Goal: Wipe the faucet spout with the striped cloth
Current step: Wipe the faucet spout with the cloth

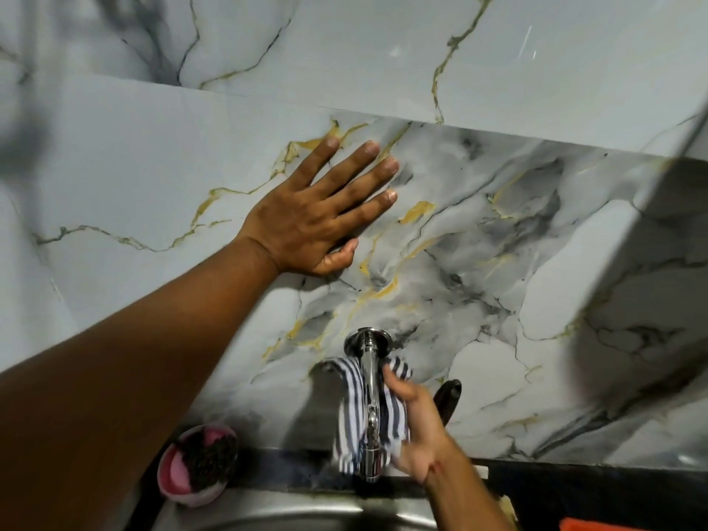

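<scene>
A chrome faucet spout (371, 408) comes out of the marble wall and hangs down over the sink. The blue-and-white striped cloth (354, 412) is wrapped behind and around the spout. My right hand (417, 431) grips the cloth against the spout's right side, thumb near the top. My left hand (318, 212) lies flat on the wall tile above, fingers spread, holding nothing.
A steel sink (306, 511) lies below the spout. A pink dish (197, 469) holding a dark scrubber sits on the ledge to the left. A dark handle (448, 402) stands right of the faucet. Something orange (628, 525) shows at the bottom right.
</scene>
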